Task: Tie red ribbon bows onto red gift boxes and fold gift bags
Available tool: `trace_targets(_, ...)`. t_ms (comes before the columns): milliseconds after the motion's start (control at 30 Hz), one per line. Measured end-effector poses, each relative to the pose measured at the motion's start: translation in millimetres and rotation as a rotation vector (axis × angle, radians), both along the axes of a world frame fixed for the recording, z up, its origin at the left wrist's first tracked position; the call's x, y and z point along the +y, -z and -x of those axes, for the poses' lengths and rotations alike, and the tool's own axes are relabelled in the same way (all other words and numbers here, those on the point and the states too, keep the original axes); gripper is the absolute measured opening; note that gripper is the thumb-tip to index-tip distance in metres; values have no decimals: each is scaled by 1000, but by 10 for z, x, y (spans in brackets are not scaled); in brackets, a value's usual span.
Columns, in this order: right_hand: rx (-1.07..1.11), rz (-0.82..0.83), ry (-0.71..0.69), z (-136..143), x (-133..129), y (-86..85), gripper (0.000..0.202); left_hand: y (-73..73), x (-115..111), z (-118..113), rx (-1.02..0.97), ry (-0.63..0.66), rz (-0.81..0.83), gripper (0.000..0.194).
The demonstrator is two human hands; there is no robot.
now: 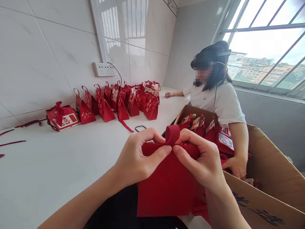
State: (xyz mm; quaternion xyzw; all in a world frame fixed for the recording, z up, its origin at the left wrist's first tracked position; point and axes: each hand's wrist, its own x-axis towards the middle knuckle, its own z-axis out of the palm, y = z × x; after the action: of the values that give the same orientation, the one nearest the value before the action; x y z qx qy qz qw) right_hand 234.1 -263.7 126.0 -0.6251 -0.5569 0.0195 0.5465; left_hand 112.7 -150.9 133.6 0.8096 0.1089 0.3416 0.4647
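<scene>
Between my two hands hangs a red gift box [164,187] with its plain side facing me. A red ribbon loop [172,135] stands up from its top edge. My left hand [144,156] pinches the top edge left of the loop, thumb in front and fingers behind. On the other side, my right hand [202,156] pinches the same edge, its thumb close to the left thumb. Both hands are closed on the box at the foot of the loop. The far side of the box is hidden from me.
Several red gift boxes [105,108] stand along the tiled wall on the white table [59,168]. A black hair tie [140,128] lies nearby. At right, a cardboard box [269,162] holds more gift boxes, and a co-worker's hand [235,165] reaches into it. Ribbon strips [28,124] lie at left.
</scene>
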Motion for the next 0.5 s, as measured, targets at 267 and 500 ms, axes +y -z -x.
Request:
trace_targets(267, -24, 67, -29, -37, 5, -2, 7, -12, -12, -4, -11, -57, -74, 14)
trace_targets(500, -34, 90, -43, -46, 26, 16, 8, 22, -5, -15, 8, -34, -64, 15)
